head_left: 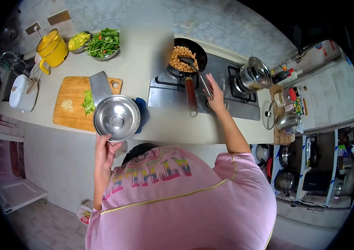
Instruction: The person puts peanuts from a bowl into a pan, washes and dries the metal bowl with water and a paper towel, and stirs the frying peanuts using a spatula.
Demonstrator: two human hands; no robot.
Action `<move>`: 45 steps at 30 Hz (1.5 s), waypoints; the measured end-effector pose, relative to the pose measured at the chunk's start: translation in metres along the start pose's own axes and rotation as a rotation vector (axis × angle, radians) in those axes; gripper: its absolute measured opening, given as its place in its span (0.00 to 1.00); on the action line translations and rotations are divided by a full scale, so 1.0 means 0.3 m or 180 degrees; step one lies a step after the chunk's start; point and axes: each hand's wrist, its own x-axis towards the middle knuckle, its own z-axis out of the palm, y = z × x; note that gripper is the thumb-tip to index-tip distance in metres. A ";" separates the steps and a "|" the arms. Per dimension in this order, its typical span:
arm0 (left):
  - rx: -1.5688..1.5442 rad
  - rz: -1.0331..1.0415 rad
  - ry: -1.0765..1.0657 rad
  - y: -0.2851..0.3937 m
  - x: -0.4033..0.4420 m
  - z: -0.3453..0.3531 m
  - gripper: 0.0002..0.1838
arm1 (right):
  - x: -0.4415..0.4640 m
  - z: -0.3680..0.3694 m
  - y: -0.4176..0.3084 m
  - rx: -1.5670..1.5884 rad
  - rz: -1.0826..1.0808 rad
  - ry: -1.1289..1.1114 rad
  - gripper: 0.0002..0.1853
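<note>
1. Left hand (106,151): grasping the rim of the metal bowl (117,118) near the worktop's (168,127) front edge.
2. Right hand (216,95): released, fingers extended beside the spatula's (205,85) handle; contact unclear.
3. Cleaver (101,86): on the cutting board (66,114).
4. Pan (202,54): on the stove (166,97), holding round tan pieces (180,62).

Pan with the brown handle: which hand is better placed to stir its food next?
Probably the right hand: it is at the utensil whose head lies in the food. The left hand holds the metal bowl.
</note>
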 end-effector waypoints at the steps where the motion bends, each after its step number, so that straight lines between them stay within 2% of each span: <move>1: -0.0025 -0.0013 -0.0005 0.008 0.001 0.006 0.25 | -0.015 -0.012 0.038 -0.0053 0.0375 0.0015 0.14; 2: -0.0059 -0.0026 -0.0002 0.011 0.002 0.006 0.28 | -0.028 -0.028 0.070 -0.0110 0.0746 0.0023 0.15; 3: -0.0063 -0.0091 -0.0005 0.012 0.006 -0.006 0.28 | -0.039 -0.049 0.081 -0.0880 0.1258 -0.0186 0.11; 6: -0.0179 -0.0037 0.0066 0.020 0.002 -0.011 0.27 | -0.096 -0.065 0.107 -0.2517 0.1098 -0.0897 0.17; 7: -0.0183 -0.0046 0.0034 0.015 0.007 -0.035 0.27 | -0.126 -0.068 0.150 -0.2683 0.0879 -0.1013 0.23; 11: -0.0193 0.0109 0.0112 0.023 -0.018 -0.051 0.27 | -0.139 -0.055 0.168 -0.3278 0.1071 -0.1406 0.19; 14: -0.0241 0.0109 -0.0041 0.010 -0.016 -0.108 0.27 | -0.126 -0.053 0.202 -0.3529 0.0877 -0.1753 0.22; 19: -0.0306 0.0268 0.0083 0.016 -0.055 -0.160 0.28 | -0.104 -0.065 0.213 -0.3646 0.0882 -0.2156 0.17; 22: -0.0414 0.0409 0.0232 0.024 -0.098 -0.212 0.26 | -0.113 -0.049 0.143 -0.3235 0.1175 -0.1864 0.18; 23: -0.0481 0.0448 0.0300 0.023 -0.103 -0.238 0.25 | -0.121 -0.046 0.142 -0.2987 0.0851 -0.1742 0.19; 25: -0.0603 0.0518 0.0421 0.010 -0.112 -0.282 0.24 | -0.124 -0.074 0.288 -0.2637 0.0683 -0.1668 0.20; 28: -0.0720 0.0593 0.0581 0.003 -0.121 -0.313 0.23 | -0.114 -0.091 0.366 -0.2393 0.0662 -0.1613 0.24; 32: -0.0943 0.0777 0.0485 0.004 -0.138 -0.359 0.24 | -0.100 -0.095 0.514 -0.2455 0.1421 -0.1228 0.29; 35: -0.1042 0.0812 0.0522 -0.008 -0.130 -0.389 0.24 | -0.096 -0.012 0.321 -0.2136 0.2641 -0.0950 0.26; 41: -0.1077 0.0833 0.0459 0.001 -0.143 -0.417 0.23 | -0.072 -0.018 0.343 -0.1731 0.3274 -0.1019 0.24; 45: -0.1063 0.0801 0.0480 0.006 -0.147 -0.420 0.23 | -0.077 -0.001 0.309 -0.1738 0.3322 -0.0942 0.24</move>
